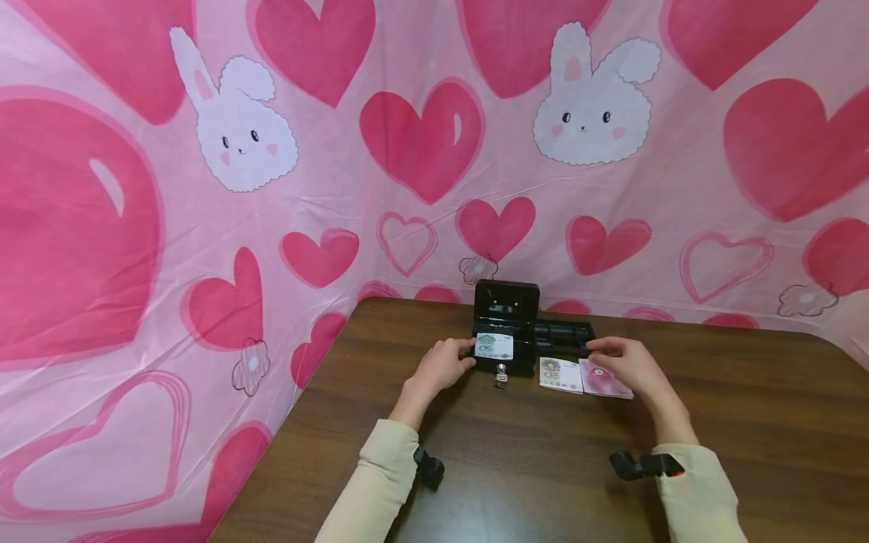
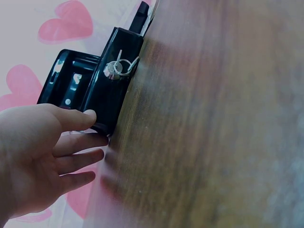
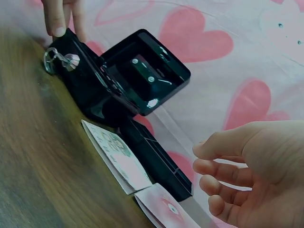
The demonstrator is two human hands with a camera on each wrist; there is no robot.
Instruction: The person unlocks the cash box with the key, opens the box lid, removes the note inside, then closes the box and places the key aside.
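A small black cash box [image 1: 524, 368] stands with its lid [image 1: 508, 300] raised. A green-printed banknote [image 1: 494, 346] lies inside, and a key on a ring [image 2: 124, 67] is in its front lock. My left hand [image 1: 443, 366] rests at the box's left side, thumb and fingertips at the corner, fingers nearly straight. Right of the box is a black compartment tray [image 1: 563, 335]. My right hand [image 1: 627, 368] is by the tray's right end, fingers loosely bent and holding nothing. Before the tray lie brownish banknotes [image 1: 560, 375] and pink banknotes [image 1: 606, 380], the pink ones nearest the right hand.
The box and tray stand near the back edge of a brown wooden table [image 1: 516, 460]. Behind it hangs a pink cloth [image 1: 421, 241] printed with hearts and rabbits. Dark camera mounts sit on both wrists, over light sleeves [image 1: 380, 467].
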